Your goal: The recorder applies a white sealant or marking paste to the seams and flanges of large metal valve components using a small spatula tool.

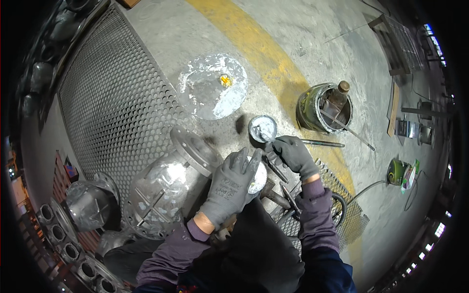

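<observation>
My right hand (293, 155), in a grey work glove, is closed around a small flat tool smeared with pale paste; most of the tool is hidden by the fingers. Its end reaches the rim of a small round can (263, 129) holding whitish-grey paste. Lower and to the left, my gloved left hand (233, 184) curves around a round white-coated piece (257, 175), perhaps a lid or shallow cup, with the forefingers stretched along it. A large metal valve body (163, 183) with a flanged end lies just left of that hand.
A paste-smeared disc (213, 87) lies on the concrete ahead, beside a perforated metal sheet (122, 93). At right stands a green bucket (312, 110) holding a bottle and a rod. Hand tools (277, 171) and expanded mesh (354, 227) lie near my right forearm. More castings (88, 205) sit at left.
</observation>
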